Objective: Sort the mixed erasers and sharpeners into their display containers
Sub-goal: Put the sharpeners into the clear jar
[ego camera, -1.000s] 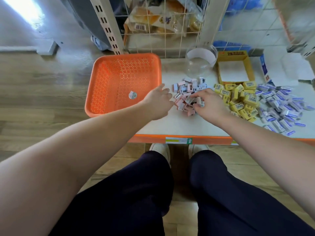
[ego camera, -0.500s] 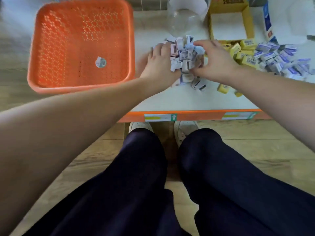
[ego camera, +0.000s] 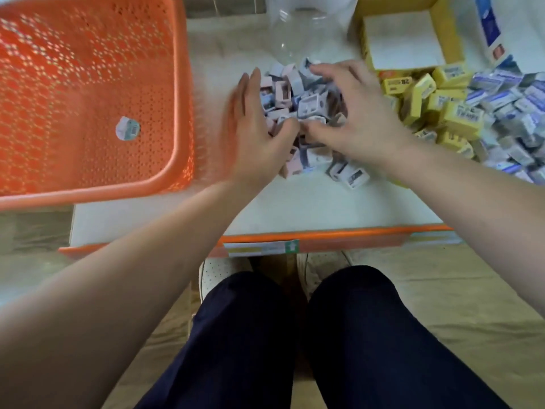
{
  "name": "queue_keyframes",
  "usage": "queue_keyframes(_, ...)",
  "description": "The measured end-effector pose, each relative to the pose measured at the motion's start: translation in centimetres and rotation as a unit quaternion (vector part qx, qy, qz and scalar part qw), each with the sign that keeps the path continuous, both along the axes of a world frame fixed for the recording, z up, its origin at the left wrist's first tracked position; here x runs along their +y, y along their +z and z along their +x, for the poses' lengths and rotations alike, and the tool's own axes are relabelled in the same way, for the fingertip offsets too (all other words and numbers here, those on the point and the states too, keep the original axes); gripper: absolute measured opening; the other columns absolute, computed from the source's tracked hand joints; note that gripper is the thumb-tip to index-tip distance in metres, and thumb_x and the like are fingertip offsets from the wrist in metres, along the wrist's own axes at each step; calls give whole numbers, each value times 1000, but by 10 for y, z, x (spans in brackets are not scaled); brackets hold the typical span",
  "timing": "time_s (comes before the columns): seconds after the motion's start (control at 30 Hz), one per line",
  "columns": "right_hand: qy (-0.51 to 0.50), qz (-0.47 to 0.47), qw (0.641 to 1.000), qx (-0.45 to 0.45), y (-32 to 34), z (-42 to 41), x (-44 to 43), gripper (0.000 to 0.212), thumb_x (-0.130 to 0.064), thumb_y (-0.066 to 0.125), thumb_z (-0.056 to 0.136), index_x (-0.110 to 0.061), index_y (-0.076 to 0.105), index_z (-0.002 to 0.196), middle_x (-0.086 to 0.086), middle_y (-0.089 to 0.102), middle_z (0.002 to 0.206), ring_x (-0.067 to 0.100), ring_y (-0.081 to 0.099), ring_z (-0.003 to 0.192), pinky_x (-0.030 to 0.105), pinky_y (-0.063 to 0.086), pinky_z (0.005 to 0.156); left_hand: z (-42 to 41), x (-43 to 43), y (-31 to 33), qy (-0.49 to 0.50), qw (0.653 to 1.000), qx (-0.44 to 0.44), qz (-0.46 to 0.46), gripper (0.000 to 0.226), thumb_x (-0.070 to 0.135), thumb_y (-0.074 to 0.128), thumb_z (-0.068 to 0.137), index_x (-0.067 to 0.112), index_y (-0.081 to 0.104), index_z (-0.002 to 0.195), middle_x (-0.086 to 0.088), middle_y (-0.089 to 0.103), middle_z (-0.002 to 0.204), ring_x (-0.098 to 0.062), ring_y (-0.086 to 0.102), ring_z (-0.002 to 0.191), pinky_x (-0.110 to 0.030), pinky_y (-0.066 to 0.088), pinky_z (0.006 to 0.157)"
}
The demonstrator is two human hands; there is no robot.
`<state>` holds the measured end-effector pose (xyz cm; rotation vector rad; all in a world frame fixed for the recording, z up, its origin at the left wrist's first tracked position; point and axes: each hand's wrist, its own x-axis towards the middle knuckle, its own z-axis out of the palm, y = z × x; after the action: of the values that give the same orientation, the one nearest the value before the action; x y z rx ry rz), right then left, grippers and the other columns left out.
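Note:
A heap of small pink, white and grey sharpeners (ego camera: 298, 101) lies mid-table. My left hand (ego camera: 259, 137) cups its left side and my right hand (ego camera: 354, 116) cups its right side, fingers spread over the pieces, pressing the heap between them. A few sharpeners (ego camera: 349, 174) lie loose in front of the hands. Behind the heap stands a clear plastic jar (ego camera: 306, 28). Right of the hands lies a pile of yellow erasers (ego camera: 436, 104), and further right a pile of purple-and-white erasers (ego camera: 513, 113).
An orange perforated basket (ego camera: 177, 93) with one small round item (ego camera: 127, 129) inside sits at the left. A yellow display box (ego camera: 448, 33), empty inside, stands at the back right, a blue-and-white box (ego camera: 491, 28) beside it. The table's orange front edge (ego camera: 324, 237) is above my knees.
Both hands closed in around the sharpener heap and gathered it up. The camera tipped down and nearer to the table.

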<state>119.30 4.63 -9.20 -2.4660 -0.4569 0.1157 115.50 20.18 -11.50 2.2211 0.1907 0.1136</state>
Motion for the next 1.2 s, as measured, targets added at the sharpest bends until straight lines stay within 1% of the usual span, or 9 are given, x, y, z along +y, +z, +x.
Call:
queue_keyframes(0.1, -29, 35, 998, -33, -5, 2, -8, 65, -49, 49, 77, -19, 43, 135, 8, 40, 132, 21, 38, 124, 25, 31, 102, -1, 3, -3, -19, 1000, -1, 13, 85, 54, 41, 75, 19, 20, 149, -3, 20, 156, -17, 15, 144, -44, 18, 117)
queue_keyframes(0.27, -78, 36, 993, -86, -9, 29, -14, 52, -32, 49, 85, -11, 45, 132, 14, 40, 132, 21, 37, 125, 13, 23, 97, 8, 6, -6, -24, 1000, -16, -11, 79, 49, 44, 78, 20, 22, 148, 0, 25, 154, -15, 20, 142, -44, 22, 115)
queue_keyframes(0.4, -70, 16, 992, -106, -1, 58, -4, 54, -32, 49, 83, -20, 42, 135, 13, 31, 141, 27, 36, 127, 25, 29, 104, 15, 4, -9, -29, 999, -15, -23, 80, 52, 41, 75, 23, 23, 148, 1, 25, 154, -14, 20, 142, -45, 24, 114)
queue_keyframes(0.5, -64, -9, 990, -122, 6, 71, 12, 49, -29, 48, 84, -23, 43, 132, 10, 32, 140, 28, 38, 124, 18, 28, 87, 15, 2, -7, -24, 999, -11, -29, 80, 54, 42, 75, 24, 24, 148, 3, 22, 154, -13, 18, 143, -45, 25, 114)
queue_keyframes(0.57, -76, -50, 986, -143, 9, 79, 19, 45, -33, 45, 86, -19, 45, 129, 8, 38, 138, 27, 37, 125, 19, 27, 81, 17, 3, -5, -18, 999, -17, -28, 78, 51, 45, 78, 24, 25, 148, 3, 22, 155, -14, 18, 143, -46, 26, 113)
queue_keyframes(0.67, -43, -111, 983, -138, 12, 86, 24, 39, -34, 42, 92, -16, 46, 127, 7, 46, 134, 27, 39, 125, 30, 34, 92, 22, 4, 3, -4, 1000, -9, 3, 73, 48, 45, 79, 26, 28, 146, 3, 24, 155, -15, 19, 143, -46, 22, 115)
queue_keyframes(0.8, -19, -69, 991, -112, 13, 85, 24, 30, -22, 36, 98, -20, 54, 122, 1, 58, 124, 20, 51, 116, 29, 38, 95, 34, 5, 6, -9, 999, 28, 17, 73, 55, 40, 74, 31, 37, 142, 9, 34, 150, -13, 26, 139, -44, 27, 113)
queue_keyframes(0.93, 7, -35, 996, -85, 18, 76, 21, 33, -12, 38, 96, -19, 60, 120, 5, 63, 104, 19, 56, 98, 23, 38, 83, 31, 6, 3, -17, 999, 27, 12, 65, 49, 44, 74, 26, 47, 136, 5, 45, 141, -15, 36, 134, -41, 31, 110)
queue_keyframes(1.2, 42, -56, 992, -101, 16, 32, 8, 31, -18, 44, 96, -24, 62, 119, 3, 60, 99, 27, 44, 110, 24, 28, 84, -3, 6, 6, -22, 999, 15, -36, 50, 35, 49, 80, 20, 52, 128, 10, 49, 124, -16, 42, 126, -42, 34, 106)
